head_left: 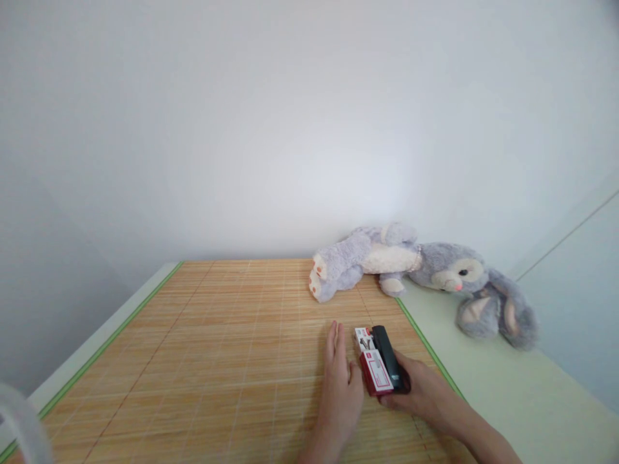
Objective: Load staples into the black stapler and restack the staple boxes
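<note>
On the bamboo mat, a black stapler (387, 354) lies lengthwise beside two small boxes. The nearer is a red and white box (377, 374); just beyond it is a white box with a picture of clips on it (363, 339). My right hand (423, 390) is closed around the near right end of the stapler, its thumb by the near edge of the red and white box; some of its fingers are hidden. To the left of the boxes, my left hand (340, 383) rests on its edge with fingers stretched out, holding nothing.
A bamboo mat (217, 348) with green edging covers much of the pale table (522, 399). A grey plush rabbit (391, 258) lies on its side along the back right, against the white wall. A blurred white curved object (24, 419) shows at the lower left.
</note>
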`<state>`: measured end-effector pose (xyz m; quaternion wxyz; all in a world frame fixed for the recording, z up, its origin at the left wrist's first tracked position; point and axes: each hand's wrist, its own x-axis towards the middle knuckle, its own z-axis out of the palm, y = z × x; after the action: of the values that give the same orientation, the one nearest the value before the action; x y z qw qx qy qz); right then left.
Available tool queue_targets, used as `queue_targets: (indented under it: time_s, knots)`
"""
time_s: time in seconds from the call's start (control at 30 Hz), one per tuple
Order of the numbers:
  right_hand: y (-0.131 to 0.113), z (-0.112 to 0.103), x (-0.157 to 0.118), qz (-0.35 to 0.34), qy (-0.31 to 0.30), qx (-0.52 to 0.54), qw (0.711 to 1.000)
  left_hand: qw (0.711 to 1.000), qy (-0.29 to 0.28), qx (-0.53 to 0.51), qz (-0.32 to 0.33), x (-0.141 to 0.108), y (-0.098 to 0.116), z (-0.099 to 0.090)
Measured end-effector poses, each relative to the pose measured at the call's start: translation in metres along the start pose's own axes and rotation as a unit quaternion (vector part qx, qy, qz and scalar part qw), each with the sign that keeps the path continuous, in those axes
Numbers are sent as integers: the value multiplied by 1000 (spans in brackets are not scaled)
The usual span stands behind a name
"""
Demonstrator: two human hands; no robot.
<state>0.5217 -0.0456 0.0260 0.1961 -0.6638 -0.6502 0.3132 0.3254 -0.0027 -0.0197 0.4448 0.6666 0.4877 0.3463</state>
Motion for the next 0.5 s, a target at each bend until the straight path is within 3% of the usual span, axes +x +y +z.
queue_targets:
  time_s: [0.1, 0.2, 0.5]
  knots:
    - [2, 0, 1, 2, -7, 22, 1000, 992, -81, 64, 78, 2, -7, -33]
    - [4, -1, 3, -7, -12, 29, 999, 977, -154, 99, 111, 7, -7, -45]
    - [7, -3, 3, -23, -13, 12, 1000, 967, -148, 152, 144, 9, -6, -41]
